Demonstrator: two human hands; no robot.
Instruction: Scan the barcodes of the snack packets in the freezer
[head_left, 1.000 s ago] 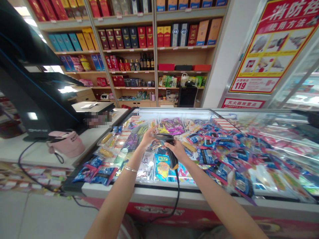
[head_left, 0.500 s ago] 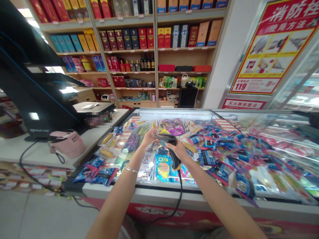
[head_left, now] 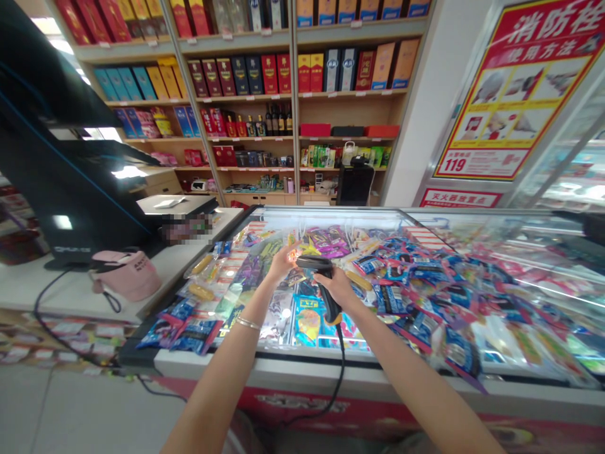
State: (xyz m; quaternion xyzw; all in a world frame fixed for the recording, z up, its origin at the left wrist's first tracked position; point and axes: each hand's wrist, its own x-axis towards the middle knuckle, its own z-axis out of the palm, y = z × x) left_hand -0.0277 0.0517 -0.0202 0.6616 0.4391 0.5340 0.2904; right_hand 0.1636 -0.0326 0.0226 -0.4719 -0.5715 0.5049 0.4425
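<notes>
My right hand (head_left: 338, 285) is wrapped round the handle of a black barcode scanner (head_left: 314, 261) with a yellow-tipped grip, its cable hanging down over the freezer's front edge. The scanner's head points left at my left hand (head_left: 282, 263), which pinches a small wrapped packet (head_left: 293, 256). Reddish light glows on that packet, and fingers and scanner hide much of it. Below both hands, a blue snack bag (head_left: 308, 318) with a yellow picture shows through the glass top. Purple packets (head_left: 328, 241) lie just beyond the scanner.
Many blue-and-pink packets (head_left: 428, 271) cover the glass-topped freezer (head_left: 212, 364) to the right. Several more blue packets (head_left: 195, 334) lie at its left corner. On the left counter stand a pink cup bag (head_left: 125, 274) and a black checkout machine (head_left: 70, 189). Shelves of boxes rise behind.
A bright reddish light now shows on the packet in my left hand, in front of the scanner. Both hands stay in nearly the same place.
</notes>
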